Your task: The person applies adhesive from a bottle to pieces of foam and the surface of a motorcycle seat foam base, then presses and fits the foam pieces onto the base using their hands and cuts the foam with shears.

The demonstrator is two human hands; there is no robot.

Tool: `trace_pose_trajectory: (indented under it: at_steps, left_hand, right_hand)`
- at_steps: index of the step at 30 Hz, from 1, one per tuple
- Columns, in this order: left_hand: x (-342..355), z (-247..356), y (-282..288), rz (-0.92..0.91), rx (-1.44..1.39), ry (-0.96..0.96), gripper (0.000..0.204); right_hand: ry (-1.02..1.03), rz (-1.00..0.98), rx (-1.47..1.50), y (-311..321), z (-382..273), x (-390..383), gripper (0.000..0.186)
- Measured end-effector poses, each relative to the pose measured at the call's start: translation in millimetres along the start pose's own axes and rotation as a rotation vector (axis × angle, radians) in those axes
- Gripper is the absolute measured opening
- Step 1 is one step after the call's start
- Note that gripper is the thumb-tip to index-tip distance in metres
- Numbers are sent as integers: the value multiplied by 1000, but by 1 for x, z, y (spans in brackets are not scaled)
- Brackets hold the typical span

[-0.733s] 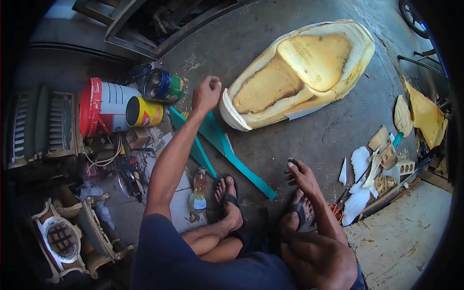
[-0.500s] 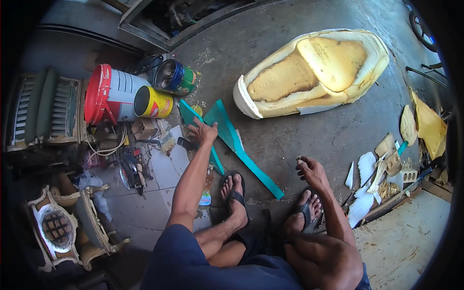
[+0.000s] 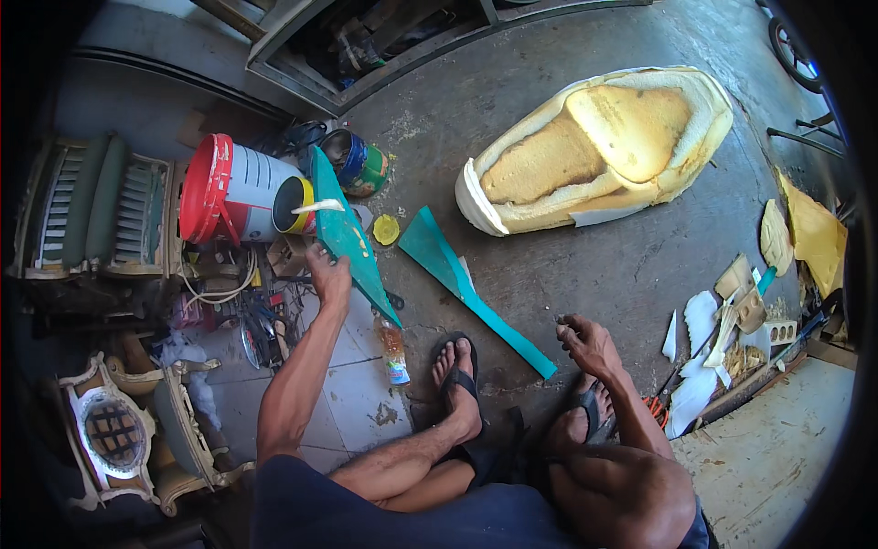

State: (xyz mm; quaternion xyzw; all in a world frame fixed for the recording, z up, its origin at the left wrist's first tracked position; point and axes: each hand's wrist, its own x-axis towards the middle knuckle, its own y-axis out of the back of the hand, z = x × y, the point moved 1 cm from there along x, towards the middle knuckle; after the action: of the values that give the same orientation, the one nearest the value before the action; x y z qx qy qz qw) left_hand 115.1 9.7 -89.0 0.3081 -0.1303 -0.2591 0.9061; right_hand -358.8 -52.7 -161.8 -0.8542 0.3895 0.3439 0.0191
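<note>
My left hand (image 3: pixel 331 274) pinches the lower edge of a tapered teal sheet piece (image 3: pixel 346 240), which is tilted up off the floor in front of the tins. A pale sliver (image 3: pixel 317 207) crosses its upper part; what it is I cannot tell. A second teal piece (image 3: pixel 457 285), wide at one end and narrowing to a strip, lies on the floor between my hands. Over my right knee side, my right hand (image 3: pixel 590 346) hovers with fingers curled together; whether anything small is in them is hidden. Beyond lies a worn yellow foam seat pad (image 3: pixel 594 151) with a whitish rim.
At left stand a red-rimmed white bucket (image 3: pixel 242 190), a yellow tin (image 3: pixel 294 203) and a blue-green tin (image 3: pixel 366 167). A clear bottle (image 3: pixel 393 352) lies near my left foot. Foam scraps (image 3: pixel 702 320) pile up at right beside a pale board (image 3: pixel 777 448). Carved chair frames (image 3: pixel 114 430) sit lower left.
My left hand has taken hold of the left teal piece and lifted it up and leftward off the floor. My right hand stays nearly in place, its fingers still curled.
</note>
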Motion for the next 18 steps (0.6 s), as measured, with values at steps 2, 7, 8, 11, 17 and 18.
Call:
trace_pose_trajectory:
  at_steps: [2,7,8,11,17,18]
  left_hand:
    - [-18,49,-16,-94,-138,-76,53]
    - [-80,131,-59,-397,-123,-463,45]
    - [-96,140,-65,-443,-48,-489,47]
    - [-136,164,-86,-559,91,-651,50]
    - [-181,184,-131,-755,101,-956,48]
    - [-178,182,-136,-758,54,-922,47]
  right_hand:
    - [178,33,5,16,-25,-7,46]
    - [669,399,40,33,-98,-8,57]
    - [763,558,11,35,-115,-11,60]
    - [944,796,-308,63,-153,-33,58]
    - [1016,814,-178,79,-104,-40,30]
    - [981,786,63,76,-95,-42,18]
